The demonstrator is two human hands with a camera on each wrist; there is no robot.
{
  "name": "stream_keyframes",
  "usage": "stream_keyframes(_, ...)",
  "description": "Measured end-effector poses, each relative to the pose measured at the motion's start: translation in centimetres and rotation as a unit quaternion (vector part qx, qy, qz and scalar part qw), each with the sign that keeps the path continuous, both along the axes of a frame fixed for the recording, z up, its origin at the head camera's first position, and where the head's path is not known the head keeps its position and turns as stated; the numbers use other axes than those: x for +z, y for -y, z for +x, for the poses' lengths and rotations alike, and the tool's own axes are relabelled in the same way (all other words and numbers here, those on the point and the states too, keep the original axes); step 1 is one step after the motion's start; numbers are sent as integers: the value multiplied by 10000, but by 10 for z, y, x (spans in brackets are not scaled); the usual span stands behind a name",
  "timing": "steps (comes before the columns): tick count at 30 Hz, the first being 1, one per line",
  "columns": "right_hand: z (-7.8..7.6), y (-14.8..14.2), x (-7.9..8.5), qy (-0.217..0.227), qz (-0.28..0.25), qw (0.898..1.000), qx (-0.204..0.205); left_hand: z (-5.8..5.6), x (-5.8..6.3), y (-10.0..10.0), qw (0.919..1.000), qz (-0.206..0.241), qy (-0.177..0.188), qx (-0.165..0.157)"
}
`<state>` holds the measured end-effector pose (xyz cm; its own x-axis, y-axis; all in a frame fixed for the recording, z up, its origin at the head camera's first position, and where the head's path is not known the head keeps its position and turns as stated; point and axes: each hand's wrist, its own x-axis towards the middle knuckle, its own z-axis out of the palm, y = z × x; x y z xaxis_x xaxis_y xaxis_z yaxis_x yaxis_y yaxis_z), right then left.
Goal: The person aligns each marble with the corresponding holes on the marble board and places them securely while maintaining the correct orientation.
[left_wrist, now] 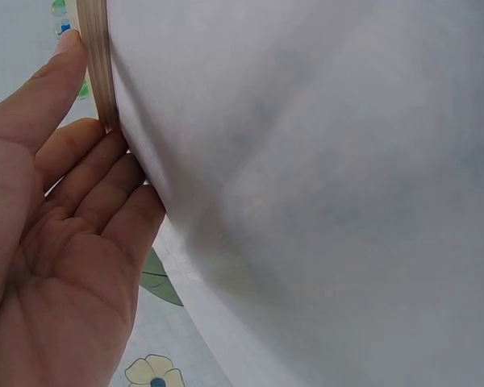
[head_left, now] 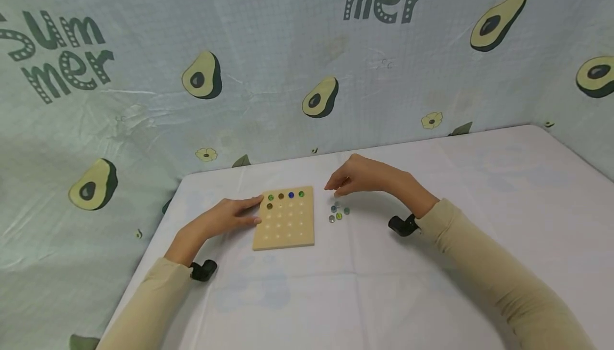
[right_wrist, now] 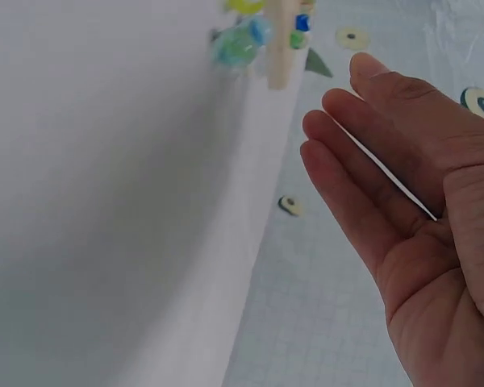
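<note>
A square wooden board (head_left: 284,241) with rows of small hollows lies on the table. Green, brown and blue marbles fill its far row, including a blue marble (head_left: 291,195), and one brown marble (head_left: 269,206) sits at the left of the second row. My left hand (head_left: 225,216) rests against the board's left edge, thumb and fingertips touching it with the fingers loosely bent. To the right of the board, several loose glass marbles (head_left: 339,216) lie in a small cluster. My right hand (head_left: 366,175) hovers just beyond them, fingers relaxed and nothing held in the right wrist view.
A white cloth covers the table (head_left: 307,307). Behind it hangs a pale curtain (head_left: 259,115) printed with avocados and lettering. Each wrist carries a black camera, such as the right wrist camera (head_left: 403,226).
</note>
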<state>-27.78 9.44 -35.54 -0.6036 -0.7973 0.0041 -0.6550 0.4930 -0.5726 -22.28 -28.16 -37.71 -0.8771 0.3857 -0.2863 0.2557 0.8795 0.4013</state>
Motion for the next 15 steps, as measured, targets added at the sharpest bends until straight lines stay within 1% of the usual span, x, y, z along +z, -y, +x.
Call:
stream_keyframes(5,5,-18,-2,62,-10,9999,135,0,1,1,10000,-3,-60,-19)
stream_keyframes(10,8,-27,-11,241,-74,9994,236,0,-1,1,10000,58,-44,-3)
stream_keyframes(15,10,-32,-18,124,-189,9990,391,2,-1,1,10000,83,-34,-1)
